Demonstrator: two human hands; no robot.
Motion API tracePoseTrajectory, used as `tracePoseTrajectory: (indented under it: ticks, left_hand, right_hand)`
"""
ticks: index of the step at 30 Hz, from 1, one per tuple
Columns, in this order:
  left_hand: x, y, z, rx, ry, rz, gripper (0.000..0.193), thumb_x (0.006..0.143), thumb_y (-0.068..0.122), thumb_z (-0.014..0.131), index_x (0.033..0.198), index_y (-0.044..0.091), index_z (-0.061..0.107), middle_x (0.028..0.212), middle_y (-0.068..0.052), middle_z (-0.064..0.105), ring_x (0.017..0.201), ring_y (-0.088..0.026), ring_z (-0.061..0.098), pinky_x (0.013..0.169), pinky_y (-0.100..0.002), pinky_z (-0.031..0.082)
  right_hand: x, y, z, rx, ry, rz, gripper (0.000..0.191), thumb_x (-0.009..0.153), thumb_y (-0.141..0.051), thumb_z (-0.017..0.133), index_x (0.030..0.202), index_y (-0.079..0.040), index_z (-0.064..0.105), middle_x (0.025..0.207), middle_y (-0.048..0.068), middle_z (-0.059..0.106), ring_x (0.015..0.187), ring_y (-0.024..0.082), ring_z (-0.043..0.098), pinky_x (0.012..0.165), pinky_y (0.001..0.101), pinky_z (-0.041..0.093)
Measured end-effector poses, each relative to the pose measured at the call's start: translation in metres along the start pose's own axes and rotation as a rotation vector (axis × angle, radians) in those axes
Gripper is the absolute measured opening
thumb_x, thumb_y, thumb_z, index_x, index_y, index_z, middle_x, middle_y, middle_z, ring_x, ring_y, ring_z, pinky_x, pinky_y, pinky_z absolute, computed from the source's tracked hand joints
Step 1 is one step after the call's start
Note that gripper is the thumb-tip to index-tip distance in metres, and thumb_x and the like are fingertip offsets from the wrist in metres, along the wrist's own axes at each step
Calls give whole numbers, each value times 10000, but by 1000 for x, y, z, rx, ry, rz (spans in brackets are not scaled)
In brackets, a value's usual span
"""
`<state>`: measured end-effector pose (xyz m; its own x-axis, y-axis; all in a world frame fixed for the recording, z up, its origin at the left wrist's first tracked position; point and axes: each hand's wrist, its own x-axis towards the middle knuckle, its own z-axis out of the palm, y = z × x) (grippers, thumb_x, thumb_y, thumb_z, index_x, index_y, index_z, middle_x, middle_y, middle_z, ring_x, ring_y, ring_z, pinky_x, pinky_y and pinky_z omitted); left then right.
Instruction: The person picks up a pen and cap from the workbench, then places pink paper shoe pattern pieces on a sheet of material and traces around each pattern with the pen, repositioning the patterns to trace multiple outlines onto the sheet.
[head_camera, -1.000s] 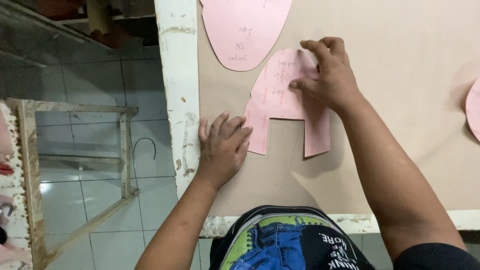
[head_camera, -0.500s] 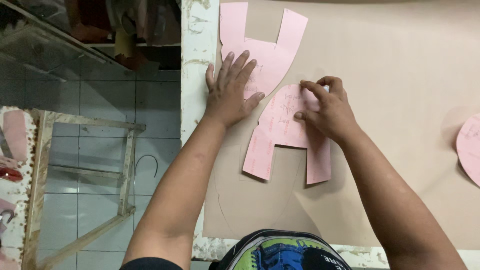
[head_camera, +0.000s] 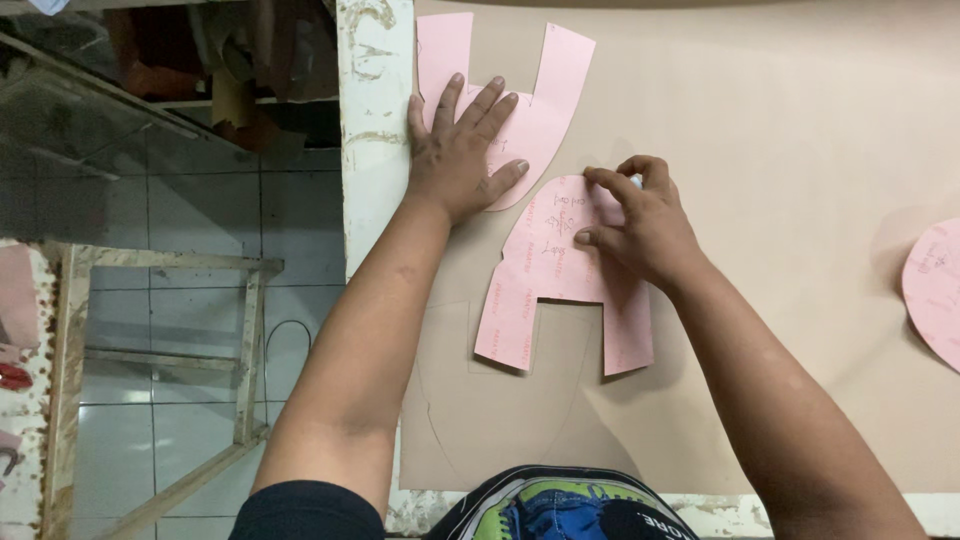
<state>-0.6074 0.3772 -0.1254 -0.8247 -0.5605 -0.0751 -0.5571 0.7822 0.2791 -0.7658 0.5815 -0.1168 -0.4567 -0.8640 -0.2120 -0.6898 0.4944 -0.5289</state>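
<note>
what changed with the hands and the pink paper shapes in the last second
The left hand moved up from the near shape's left leg and now lies flat on the far pink shape. The right hand stayed on the near pink shape, fingertips pressing it to the brown sheet. The pink piece at right is unmoved.

The round pink paper pattern piece (head_camera: 935, 290) is cut off by the right edge; the right hand (head_camera: 640, 225) hides part of the pink U-shaped paper template (head_camera: 545, 270), its small handwriting unreadable
</note>
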Motion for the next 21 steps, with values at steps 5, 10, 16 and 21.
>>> tracePoseTrajectory:
  ticks: [5, 10, 16, 21]
  left_hand:
    - [-3, -2, 6, -16, 26, 11, 815, 879, 642, 597, 1570, 266, 383, 1667, 51, 250, 1553, -306, 71, 1190, -689, -54]
    - [-4, -2, 9, -32, 75, 32, 788, 868, 599, 637, 1539, 247, 423, 1646, 9, 281, 1533, -309, 91, 1179, -678, -47]
    - [-17, 16, 25, -169, 37, -61, 447, 974, 411, 605, 1396, 265, 619, 1558, -51, 437, 1498, -284, 328, 1257, -545, 158]
    - [-31, 38, 53, -80, 179, 3, 622, 1017, 428, 577, 1499, 45, 488, 1596, -190, 335, 1503, -411, 262, 1237, -572, 103]
  right_hand:
    - [1, -1, 0, -4, -4, 6, 790, 682, -345, 920, 1401, -266, 602, 1447, 135, 403, 1338, 383, 453, 1045, 469, 486]
    - [2, -1, 1, 3, -9, 31, 785, 682, -332, 921, 1398, -275, 604, 1447, 121, 406, 1349, 376, 444, 1047, 471, 483]
    - [0, -1, 2, 16, -1, 36, 812, 668, -320, 934, 1400, -272, 584, 1437, 125, 410, 1347, 379, 439, 1051, 472, 476]
    - [-6, 4, 3, 53, 105, -71, 912, 659, -280, 943, 1465, -208, 522, 1420, 167, 443, 1304, 386, 477, 1035, 463, 500]
